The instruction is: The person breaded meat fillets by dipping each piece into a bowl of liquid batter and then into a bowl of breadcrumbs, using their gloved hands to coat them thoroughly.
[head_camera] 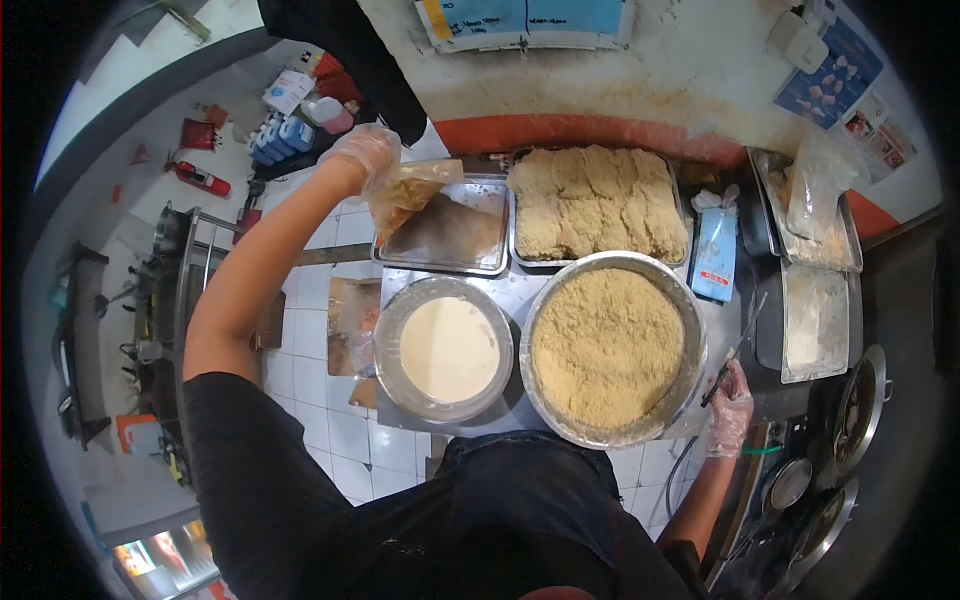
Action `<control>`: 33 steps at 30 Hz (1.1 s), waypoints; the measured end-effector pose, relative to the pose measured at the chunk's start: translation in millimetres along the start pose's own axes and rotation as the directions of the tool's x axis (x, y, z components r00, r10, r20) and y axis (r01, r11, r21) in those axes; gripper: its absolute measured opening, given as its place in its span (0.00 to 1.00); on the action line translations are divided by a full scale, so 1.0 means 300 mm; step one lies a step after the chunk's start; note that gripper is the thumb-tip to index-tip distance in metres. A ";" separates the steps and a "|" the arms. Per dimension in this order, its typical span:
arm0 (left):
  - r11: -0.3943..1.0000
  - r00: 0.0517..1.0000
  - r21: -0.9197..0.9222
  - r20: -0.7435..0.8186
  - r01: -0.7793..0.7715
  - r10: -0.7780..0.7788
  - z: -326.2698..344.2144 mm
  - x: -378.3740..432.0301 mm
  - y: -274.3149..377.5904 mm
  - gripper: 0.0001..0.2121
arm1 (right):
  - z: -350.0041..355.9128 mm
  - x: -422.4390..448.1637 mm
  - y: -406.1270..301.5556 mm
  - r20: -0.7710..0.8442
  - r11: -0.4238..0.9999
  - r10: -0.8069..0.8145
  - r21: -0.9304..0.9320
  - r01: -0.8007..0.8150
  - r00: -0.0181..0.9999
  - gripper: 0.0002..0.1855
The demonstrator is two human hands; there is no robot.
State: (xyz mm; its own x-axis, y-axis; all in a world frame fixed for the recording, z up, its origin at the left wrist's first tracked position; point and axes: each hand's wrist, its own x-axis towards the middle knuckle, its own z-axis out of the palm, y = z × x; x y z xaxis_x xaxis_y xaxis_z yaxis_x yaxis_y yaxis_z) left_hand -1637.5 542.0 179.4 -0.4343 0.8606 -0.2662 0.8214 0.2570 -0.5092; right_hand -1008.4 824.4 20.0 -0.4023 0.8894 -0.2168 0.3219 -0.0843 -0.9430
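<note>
My left hand (pixel 367 154), in a clear plastic glove, grips the top of a clear plastic bag (pixel 405 202) with orange-brown contents. The bag is over a metal tray (pixel 480 251) at the back left of the steel table. My right hand (pixel 729 401), gloved too, holds a thin dark tool or cord (pixel 716 386) at the table's right edge; its kind is unclear. Between my arms stand a bowl of creamy white batter (pixel 450 349) and a large metal bowl of yellowish crumbs (pixel 609 349). Behind them, crumb-coated pieces (pixel 600 202) fill a metal tray.
A blue box (pixel 714 251) stands right of the coated pieces. Farther right are metal trays (pixel 816 322) and round pans (pixel 862 412) by the cooker. A cardboard box (pixel 345 352) sits on the tiled floor left of the table. The wall (pixel 637 90) borders the back.
</note>
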 end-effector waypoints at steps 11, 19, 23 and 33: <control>0.970 0.993 -0.216 0.008 -0.110 0.114 0.074 -0.022 -0.034 0.13 | 0.791 0.229 -0.458 0.544 0.944 -0.326 0.146 0.295 0.773 0.34; 0.891 0.998 -0.452 -0.038 -0.054 0.042 0.107 -0.032 0.027 0.13 | 1.623 0.432 -0.402 0.601 0.871 -0.439 0.103 0.480 0.668 0.33; 0.938 0.978 -0.329 -0.207 -0.107 0.039 0.109 -0.051 -0.027 0.12 | 1.710 0.446 -0.481 0.672 0.899 -0.437 0.343 0.272 0.598 0.13; 0.951 0.963 -0.298 -0.222 0.081 -0.151 0.046 -0.116 -0.132 0.15 | 1.678 0.278 -0.705 0.648 0.812 -0.584 0.459 0.362 0.488 0.22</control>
State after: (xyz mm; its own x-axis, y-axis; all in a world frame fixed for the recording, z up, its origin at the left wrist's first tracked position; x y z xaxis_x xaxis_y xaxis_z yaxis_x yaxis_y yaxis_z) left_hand -1660.0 495.6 197.5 -0.4605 0.8876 0.0023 0.8564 0.4450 -0.2617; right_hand -1541.6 690.3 74.2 -0.9401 0.1924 0.2813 -0.2775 0.0471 -0.9596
